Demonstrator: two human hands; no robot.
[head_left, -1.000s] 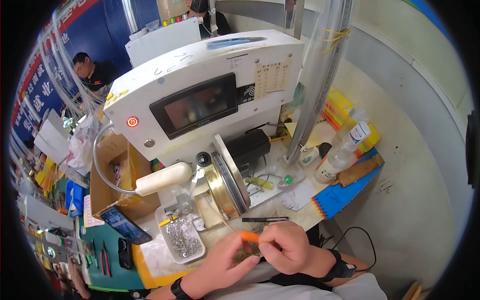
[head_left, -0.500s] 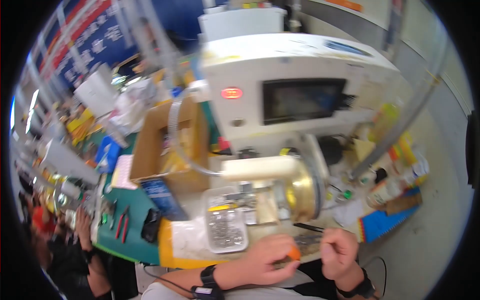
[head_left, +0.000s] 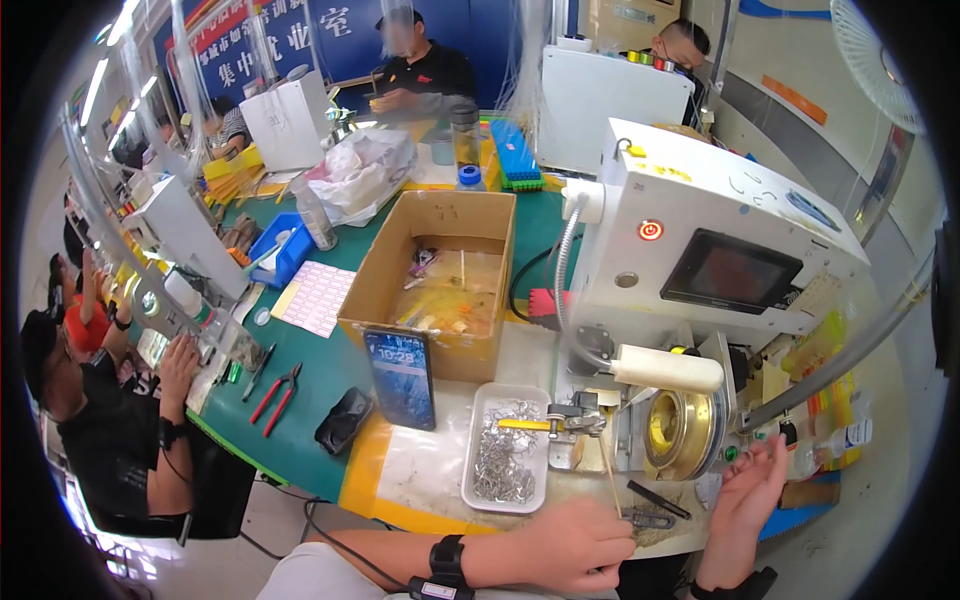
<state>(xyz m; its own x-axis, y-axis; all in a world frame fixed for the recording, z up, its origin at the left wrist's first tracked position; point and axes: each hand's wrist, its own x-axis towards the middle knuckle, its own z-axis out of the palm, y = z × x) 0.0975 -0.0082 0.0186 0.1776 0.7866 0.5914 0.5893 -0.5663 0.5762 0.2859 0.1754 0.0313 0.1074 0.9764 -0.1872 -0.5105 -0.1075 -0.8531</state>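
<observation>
My left hand [head_left: 575, 545] is closed, with its back turned up, at the table's front edge. Its curled fingers hide whatever they hold. A thin wooden stick [head_left: 609, 470] runs down to its knuckles; whether the hand grips it I cannot tell. To the right, my right hand [head_left: 745, 500] is raised with its fingers stretched out and nothing in it. Between the hands lie a black rod [head_left: 658, 499] and a grey knife-like tool [head_left: 648, 518]. A white tray [head_left: 543, 470] of small metal pieces [head_left: 503, 465] sits beyond my left hand, beside a small metal clamp fixture [head_left: 578, 415].
A white machine [head_left: 640, 270] with a dark screen and a golden reel [head_left: 672, 425] stands ahead. Left of it are a cardboard box [head_left: 370, 285], an upright phone [head_left: 400, 380], a black dish [head_left: 344, 420] and red-handled pliers [head_left: 282, 400]. A co-worker [head_left: 110, 430] sits at left.
The view has shifted, and the blur is gone. My hands have moved apart, and my right hand has opened from a curled shape. The orange thing in my left fingers is out of sight.
</observation>
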